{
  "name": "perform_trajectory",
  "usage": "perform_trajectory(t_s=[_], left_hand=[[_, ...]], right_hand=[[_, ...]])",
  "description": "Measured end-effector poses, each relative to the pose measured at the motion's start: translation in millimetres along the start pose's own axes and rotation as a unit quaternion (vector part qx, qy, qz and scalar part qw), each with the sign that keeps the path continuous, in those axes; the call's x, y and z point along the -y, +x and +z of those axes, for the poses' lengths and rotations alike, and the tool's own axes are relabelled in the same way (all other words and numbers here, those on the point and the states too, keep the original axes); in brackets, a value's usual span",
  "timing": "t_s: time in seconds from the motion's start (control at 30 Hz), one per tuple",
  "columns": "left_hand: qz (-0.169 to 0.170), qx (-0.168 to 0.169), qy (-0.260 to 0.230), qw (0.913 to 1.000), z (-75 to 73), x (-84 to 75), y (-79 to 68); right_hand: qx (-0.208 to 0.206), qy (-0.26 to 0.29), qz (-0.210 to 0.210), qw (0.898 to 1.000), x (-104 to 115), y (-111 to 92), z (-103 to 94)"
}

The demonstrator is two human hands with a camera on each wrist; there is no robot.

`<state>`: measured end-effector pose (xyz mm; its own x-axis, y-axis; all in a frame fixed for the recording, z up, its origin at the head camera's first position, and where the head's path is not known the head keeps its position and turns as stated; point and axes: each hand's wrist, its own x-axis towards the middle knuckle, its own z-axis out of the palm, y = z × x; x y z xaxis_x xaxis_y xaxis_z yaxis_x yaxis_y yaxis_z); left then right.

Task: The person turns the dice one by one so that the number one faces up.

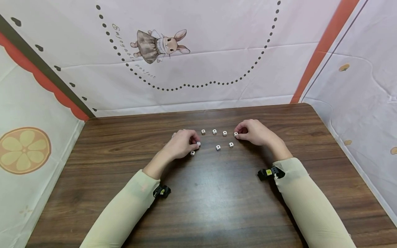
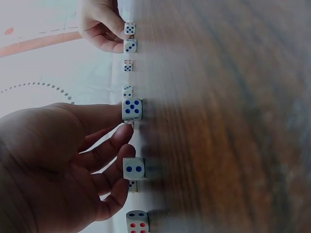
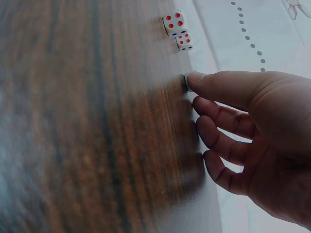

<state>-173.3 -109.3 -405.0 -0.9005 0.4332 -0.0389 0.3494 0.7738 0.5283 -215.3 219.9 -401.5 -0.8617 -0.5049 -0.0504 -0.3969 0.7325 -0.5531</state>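
Small white dice lie on a brown wood-grain table [image 1: 204, 199]. My left hand [image 1: 181, 144] pinches one die [image 1: 199, 143] between thumb and fingers at the left of the group. Just in front of that thumb sits another die [image 1: 193, 153]. At the right end of the back row, my right hand [image 1: 255, 132] pinches a die [image 1: 236, 134]; in the right wrist view the thumb [image 3: 221, 87] hides most of it. The left wrist view shows a five-dot die [image 2: 132, 109] at the left thumb tip and a two-dot die [image 2: 133, 168] by the other fingers.
Between the hands, the back row has a left die [image 1: 203, 131], a middle die [image 1: 214, 131] and a right die [image 1: 224, 133]. Nearer me are two more, one die [image 1: 218, 147] beside another die [image 1: 231, 145]. A printed cloth [image 1: 217, 62] hangs behind the table.
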Motion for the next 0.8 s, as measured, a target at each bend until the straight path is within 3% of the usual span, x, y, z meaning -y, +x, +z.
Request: perform_trajectory(t_s=[0.8], left_hand=[[-0.015,-0.003,0.023,0.9996,-1.8,0.6,0.0]], right_hand=[[-0.002,-0.002,-0.004,1.0,-1.2,-0.4,0.6]])
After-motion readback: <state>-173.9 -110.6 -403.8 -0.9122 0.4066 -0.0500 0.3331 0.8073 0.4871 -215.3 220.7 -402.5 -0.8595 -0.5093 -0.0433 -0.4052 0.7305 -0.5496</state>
